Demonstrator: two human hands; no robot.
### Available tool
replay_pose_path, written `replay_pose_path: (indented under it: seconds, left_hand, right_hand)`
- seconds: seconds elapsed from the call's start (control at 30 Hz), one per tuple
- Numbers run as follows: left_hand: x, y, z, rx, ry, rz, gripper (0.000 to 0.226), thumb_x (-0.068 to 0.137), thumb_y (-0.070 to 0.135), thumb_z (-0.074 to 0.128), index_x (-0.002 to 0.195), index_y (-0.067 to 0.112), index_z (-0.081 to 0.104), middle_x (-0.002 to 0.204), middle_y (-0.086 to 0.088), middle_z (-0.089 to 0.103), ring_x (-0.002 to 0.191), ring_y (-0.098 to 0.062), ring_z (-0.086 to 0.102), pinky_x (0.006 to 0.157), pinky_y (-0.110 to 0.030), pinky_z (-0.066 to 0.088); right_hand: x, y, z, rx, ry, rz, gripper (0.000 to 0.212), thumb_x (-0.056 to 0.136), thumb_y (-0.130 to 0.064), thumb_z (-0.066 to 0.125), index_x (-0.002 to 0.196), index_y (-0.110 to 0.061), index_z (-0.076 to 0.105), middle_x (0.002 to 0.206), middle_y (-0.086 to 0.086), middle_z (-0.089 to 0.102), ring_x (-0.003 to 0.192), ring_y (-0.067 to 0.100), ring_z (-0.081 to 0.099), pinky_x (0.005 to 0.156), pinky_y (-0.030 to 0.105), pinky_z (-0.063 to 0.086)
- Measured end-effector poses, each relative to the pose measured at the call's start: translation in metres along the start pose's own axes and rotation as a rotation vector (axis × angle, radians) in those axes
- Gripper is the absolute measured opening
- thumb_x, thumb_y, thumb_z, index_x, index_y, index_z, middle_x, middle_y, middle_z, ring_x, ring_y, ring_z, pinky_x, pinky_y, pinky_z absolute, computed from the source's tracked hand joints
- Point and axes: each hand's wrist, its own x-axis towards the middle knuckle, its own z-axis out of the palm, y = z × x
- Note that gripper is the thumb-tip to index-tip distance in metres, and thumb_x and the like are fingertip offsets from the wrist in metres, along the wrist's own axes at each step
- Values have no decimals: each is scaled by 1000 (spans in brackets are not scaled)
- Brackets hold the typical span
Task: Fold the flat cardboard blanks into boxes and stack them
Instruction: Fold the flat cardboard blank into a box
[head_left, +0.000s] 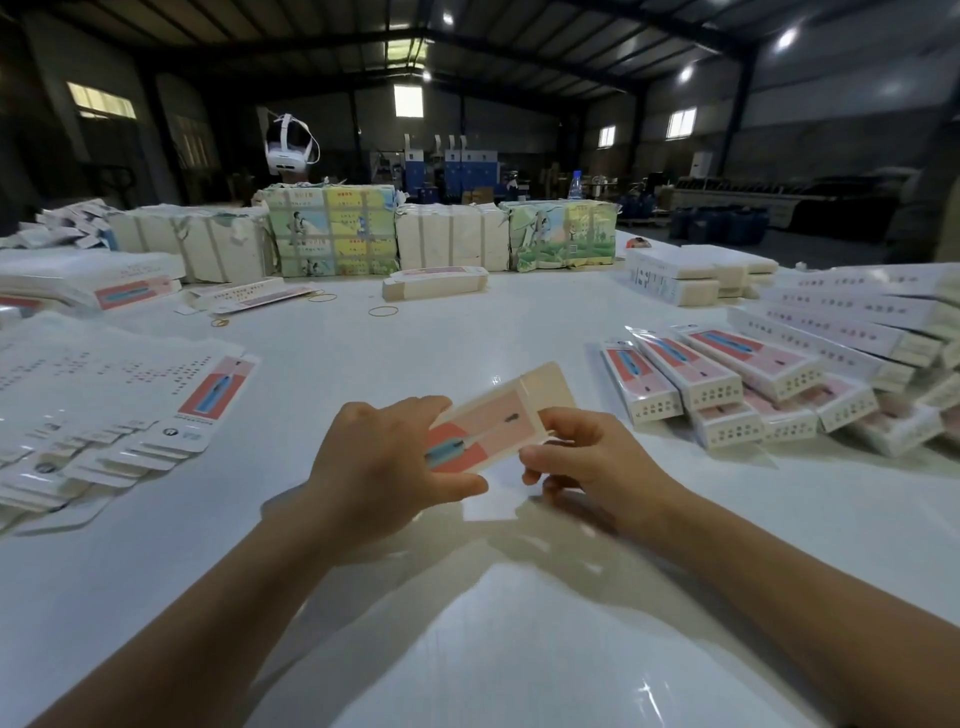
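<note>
Holding item, head view: one cardboard blank (491, 423), pink and cream print, partly formed, raised just above the white table (467, 649) at centre. Left hand (382, 467): fingers over the blank's near-left end, thumb curled under its lower edge, gripping. Right hand (587, 454): fingers curled, pinching the right edge. Stock, left: fanned flat blanks (119, 415). Finished goods, right: stack of folded boxes (753, 384), rows touching. Rubber bands (383, 311) lie further back. Handling, by judgement: light, thin board, stiff along panels, weak at creases; glossy face likely slippery; crushes if squeezed mid-panel. Best taken by opposite long edges near the scored folds, flaps left free for tucking.
</note>
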Motion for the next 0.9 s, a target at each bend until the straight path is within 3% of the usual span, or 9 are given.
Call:
replay_pose_path:
  seconds: [0.1, 0.17, 0.3, 0.37, 0.47, 0.57, 0.67, 0.77, 0.9]
  left_hand:
    - [1, -3, -1, -127, -39, -37, 77, 62, 73, 53, 128, 35, 43, 125, 10, 57, 79, -15, 60, 78, -26, 54]
    - [0, -5, 1, -204, -24, -46, 70, 64, 73, 53, 123, 37, 43, 121, 14, 56, 81, -13, 61, 72, -22, 55]
    - [-2, -3, 5, -250, 74, -31, 65, 64, 73, 46, 119, 39, 45, 115, 21, 53, 81, -9, 61, 69, -21, 54]
    - [-3, 0, 7, -266, 128, -9, 66, 65, 73, 46, 121, 38, 46, 115, 22, 52, 83, -10, 60, 70, -21, 54]
    - [-3, 1, 7, -313, 208, 6, 66, 67, 71, 49, 123, 35, 47, 119, 18, 56, 87, -12, 62, 72, -27, 56]
    - [-3, 1, 8, -323, 258, 6, 64, 68, 70, 50, 121, 35, 48, 120, 15, 57, 87, -13, 62, 71, -27, 57]
    - [-3, 3, 11, -274, 252, 18, 64, 68, 72, 50, 120, 36, 48, 120, 15, 58, 85, -12, 61, 70, -24, 55]
    - [-4, 3, 14, -230, 238, 31, 65, 68, 73, 48, 120, 36, 48, 118, 14, 59, 82, -13, 62, 70, -22, 55]
    - [-2, -1, 14, -199, 222, 45, 66, 67, 75, 48, 119, 34, 50, 114, 15, 61, 82, -11, 61, 70, -20, 53]
  right_hand:
    - [-1, 1, 0, -178, 105, -147, 30, 82, -14, 69, 100, -38, 66, 75, -13, 69, 61, 10, 61, 54, 21, 49]
    - [-1, 3, 1, -178, 271, -195, 36, 84, -17, 70, 108, -39, 54, 70, -11, 64, 58, 10, 59, 53, 20, 48]
    - [-4, -1, 4, -241, 526, -338, 23, 85, -14, 69, 95, -31, 59, 69, -4, 58, 62, 17, 55, 60, 34, 52]
    - [-7, -4, 8, -315, 545, -435, 22, 87, -8, 65, 95, -29, 64, 82, -6, 61, 69, 14, 58, 65, 35, 52]
    - [-10, -6, 15, -372, 562, -538, 33, 89, -1, 61, 114, -22, 63, 97, -12, 56, 77, 8, 58, 72, 21, 50]
    - [-11, -5, 17, -450, 563, -568, 37, 89, 0, 59, 124, -10, 59, 103, -12, 52, 86, 4, 56, 76, 8, 44]
    - [-12, -5, 20, -464, 538, -564, 33, 90, -1, 58, 123, -8, 62, 102, -10, 56, 91, 4, 56, 78, 8, 44]
    - [-14, -5, 23, -530, 513, -570, 36, 91, -5, 59, 125, -16, 59, 100, -10, 61, 92, 8, 59, 80, 16, 50]
    - [-13, -4, 19, -426, 447, -489, 67, 89, -5, 63, 139, -33, 28, 89, -13, 60, 86, 5, 58, 71, 13, 49]
